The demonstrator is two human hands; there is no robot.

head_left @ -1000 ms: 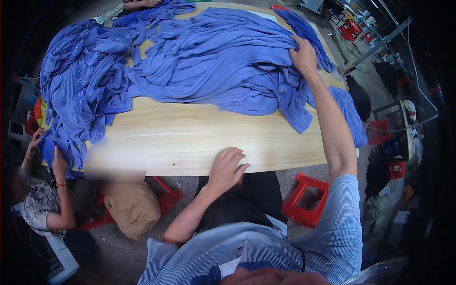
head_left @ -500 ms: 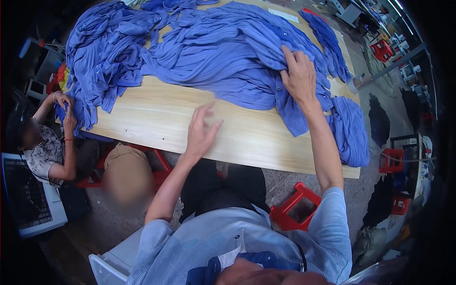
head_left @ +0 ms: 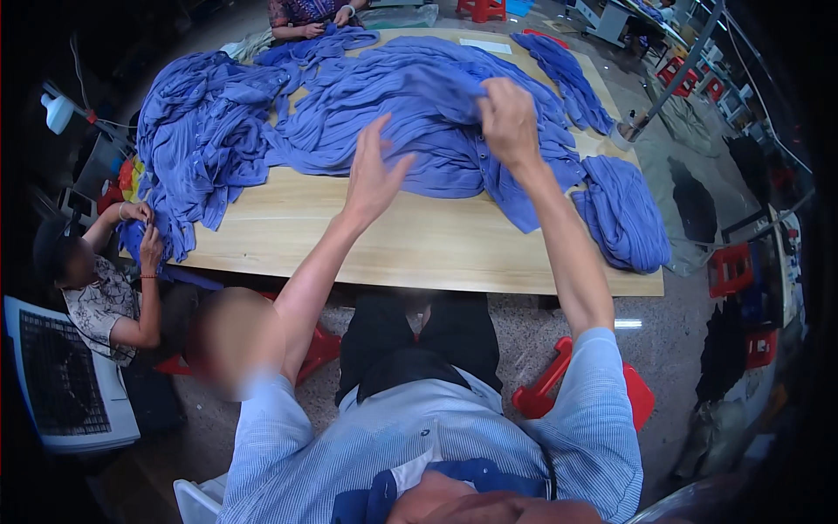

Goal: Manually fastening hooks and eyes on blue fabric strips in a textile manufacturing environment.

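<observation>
A large heap of thin blue garments (head_left: 375, 113) is spread over the wooden table (head_left: 349, 231). My right hand (head_left: 509, 120) is closed on a fold of one blue garment (head_left: 449, 92) and lifts it a little off the heap. That lifted cloth is blurred. Small round snaps or buttons show along an edge below my right hand. My left hand (head_left: 374, 179) is in the air over the near side of the heap, its fingers spread and nothing in them.
More blue clothes (head_left: 205, 122) are piled at the left, and a folded blue bundle (head_left: 621, 214) lies at the right corner. A co-worker (head_left: 109, 279) handles cloth at the left; another person (head_left: 314, 19) sits at the far side. A red stool (head_left: 546, 384) stands by my right.
My right hand has closed on the garment and raised a fold. My left hand has moved forward from over the bare wood to the heap. The head view has tilted up.
</observation>
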